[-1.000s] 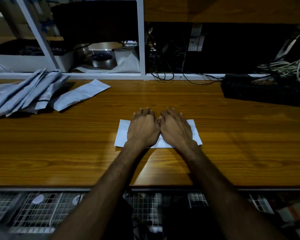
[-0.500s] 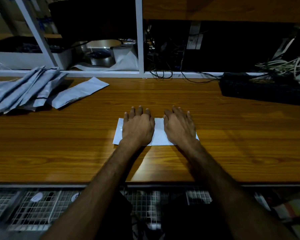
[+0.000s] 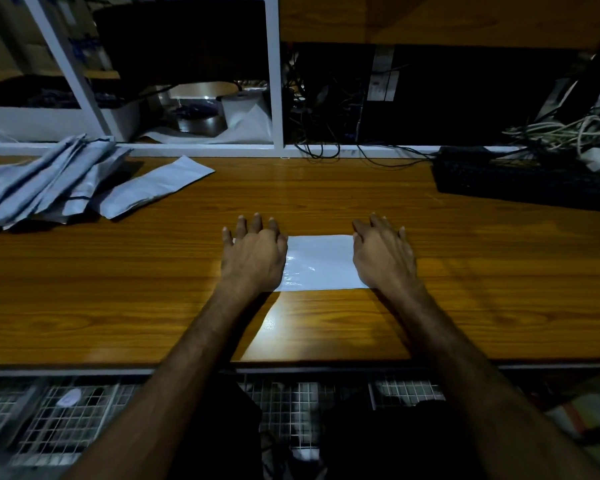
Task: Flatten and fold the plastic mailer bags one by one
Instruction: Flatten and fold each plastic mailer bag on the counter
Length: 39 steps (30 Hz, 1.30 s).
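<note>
Both hands — left hand [image 3: 253, 258], right hand [image 3: 383, 259] — press flat-fingered on mailer bag [image 3: 321, 263], gripping nothing; slick plastic could skid on surface [image 3: 465, 289], skewing fold.

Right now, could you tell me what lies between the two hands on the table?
In the head view, the bare middle of the white mailer bag lies between the left hand and the right hand, flat on the wooden table.

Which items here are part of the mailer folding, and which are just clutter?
Part of the job: white mailer under left hand and right hand; grey mailer pile; wooden table.

Just lying about: keyboard; cable tangle; tape rolls on the shelf.
</note>
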Available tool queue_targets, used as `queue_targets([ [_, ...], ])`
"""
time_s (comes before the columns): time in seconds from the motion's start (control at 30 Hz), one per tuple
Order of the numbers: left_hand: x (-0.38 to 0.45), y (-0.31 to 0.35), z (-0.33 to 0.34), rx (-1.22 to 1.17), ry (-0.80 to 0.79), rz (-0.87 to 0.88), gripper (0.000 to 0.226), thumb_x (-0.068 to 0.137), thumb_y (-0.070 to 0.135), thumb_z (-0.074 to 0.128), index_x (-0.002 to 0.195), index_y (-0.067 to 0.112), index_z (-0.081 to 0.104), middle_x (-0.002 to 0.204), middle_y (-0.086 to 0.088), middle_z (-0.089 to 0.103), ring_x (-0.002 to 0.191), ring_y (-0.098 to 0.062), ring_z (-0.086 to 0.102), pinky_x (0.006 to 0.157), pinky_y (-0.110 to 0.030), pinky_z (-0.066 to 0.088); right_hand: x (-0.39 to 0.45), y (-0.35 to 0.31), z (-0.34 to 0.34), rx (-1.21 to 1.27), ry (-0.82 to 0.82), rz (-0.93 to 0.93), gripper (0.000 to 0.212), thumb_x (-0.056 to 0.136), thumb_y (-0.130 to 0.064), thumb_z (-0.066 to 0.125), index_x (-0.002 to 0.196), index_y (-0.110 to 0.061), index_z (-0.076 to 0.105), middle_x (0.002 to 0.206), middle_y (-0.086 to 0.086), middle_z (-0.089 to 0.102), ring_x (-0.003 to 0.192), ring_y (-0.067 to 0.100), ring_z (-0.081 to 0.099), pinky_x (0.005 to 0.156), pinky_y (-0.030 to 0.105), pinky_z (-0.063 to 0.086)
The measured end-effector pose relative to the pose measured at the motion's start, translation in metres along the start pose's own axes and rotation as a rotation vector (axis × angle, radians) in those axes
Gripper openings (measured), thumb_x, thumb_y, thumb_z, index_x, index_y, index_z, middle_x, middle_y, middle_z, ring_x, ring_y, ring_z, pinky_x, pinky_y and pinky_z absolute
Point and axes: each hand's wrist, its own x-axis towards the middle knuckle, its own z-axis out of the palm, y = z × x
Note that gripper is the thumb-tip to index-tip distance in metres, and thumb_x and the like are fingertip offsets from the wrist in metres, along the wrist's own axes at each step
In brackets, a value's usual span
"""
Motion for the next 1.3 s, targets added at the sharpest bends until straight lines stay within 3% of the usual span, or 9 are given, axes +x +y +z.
queue_targets([
  [0.2,-0.003,-0.015,-0.003,-0.01,-0.005,-0.045,0.053,0.11,0.043,0.026,0.158,0.019,0.03,0.167,-0.013,0.026,0.156,-0.041,0.014,0.123,-0.067,0.01,-0.001,0.008,-0.002,0.026,0.002,0.026,0.042,0.11,-0.027,0.04,0.15,-0.018,0.051,0.158,0.018,0.043,0.15,0.035,0.033,0.122,0.059,0.025],
  [0.43,-0.009,-0.041,-0.008,-0.001,0.009,-0.1,0.052,0.109,0.038,0.036,0.158,0.019,0.031,0.164,-0.013,0.03,0.155,-0.042,0.017,0.122,-0.067,0.013,-0.006,0.019,-0.008,0.081,0.039,0.065,0.041,0.11,-0.028,0.043,0.148,-0.017,0.054,0.158,0.015,0.045,0.15,0.033,0.035,0.123,0.056,0.021],
  [0.63,-0.025,-0.049,-0.019,-0.007,0.172,-0.142,0.028,0.1,0.022,0.055,0.125,0.014,0.063,0.136,-0.011,0.061,0.136,-0.038,0.045,0.114,-0.061,0.035,-0.015,0.02,-0.014,0.16,0.163,0.086,0.028,0.105,-0.019,0.056,0.127,-0.011,0.071,0.139,0.011,0.064,0.129,0.028,0.058,0.123,0.051,0.024],
  [0.7,-0.032,-0.047,-0.022,0.0,0.218,-0.143,0.024,0.097,0.019,0.059,0.118,0.013,0.067,0.133,-0.012,0.064,0.135,-0.038,0.048,0.114,-0.06,0.037,-0.022,0.018,-0.018,0.21,0.238,0.076,0.022,0.103,-0.014,0.058,0.118,-0.011,0.074,0.126,0.009,0.071,0.118,0.025,0.064,0.123,0.048,0.025],
  [0.8,-0.046,-0.034,-0.023,-0.085,0.309,-0.061,0.018,0.101,0.019,0.056,0.112,0.015,0.069,0.138,-0.012,0.064,0.14,-0.036,0.046,0.12,-0.059,0.032,-0.036,0.007,-0.022,0.275,0.269,0.034,0.024,0.104,-0.016,0.056,0.121,-0.011,0.072,0.132,0.008,0.069,0.125,0.023,0.061,0.124,0.044,0.021],
  [0.97,-0.065,0.014,-0.011,-0.324,0.193,0.27,0.022,0.108,0.019,0.045,0.121,0.015,0.062,0.145,-0.006,0.055,0.154,-0.027,0.027,0.124,-0.053,0.023,-0.055,-0.035,-0.018,0.284,0.061,-0.206,0.041,0.11,-0.025,0.042,0.148,-0.014,0.053,0.161,0.004,0.043,0.15,0.02,0.035,0.125,0.039,0.023],
  [1.03,-0.065,0.021,-0.004,-0.348,0.122,0.339,0.03,0.11,0.02,0.04,0.135,0.015,0.055,0.151,-0.003,0.048,0.155,-0.025,0.023,0.126,-0.052,0.021,-0.057,-0.045,-0.01,0.252,-0.024,-0.294,0.047,0.112,-0.027,0.036,0.156,-0.014,0.042,0.168,0.004,0.031,0.156,0.019,0.024,0.127,0.041,0.02],
  [1.17,-0.064,0.021,0.002,-0.168,0.103,0.311,0.049,0.111,0.03,0.032,0.159,0.017,0.034,0.166,-0.005,0.033,0.154,-0.025,0.023,0.124,-0.054,0.026,-0.059,-0.045,0.002,0.169,-0.094,-0.294,0.054,0.112,-0.033,0.028,0.163,-0.017,0.024,0.172,0.001,0.017,0.159,0.017,0.011,0.129,0.041,0.011],
  [1.3,-0.067,0.023,0.003,-0.103,0.046,0.192,0.06,0.111,0.045,0.022,0.166,0.023,0.016,0.174,-0.006,0.01,0.16,-0.025,0.007,0.127,-0.046,0.01,-0.061,-0.044,0.0,0.117,-0.096,-0.257,0.055,0.112,-0.035,0.027,0.164,-0.018,0.022,0.172,0.002,0.016,0.159,0.018,0.011,0.129,0.041,0.011],
])
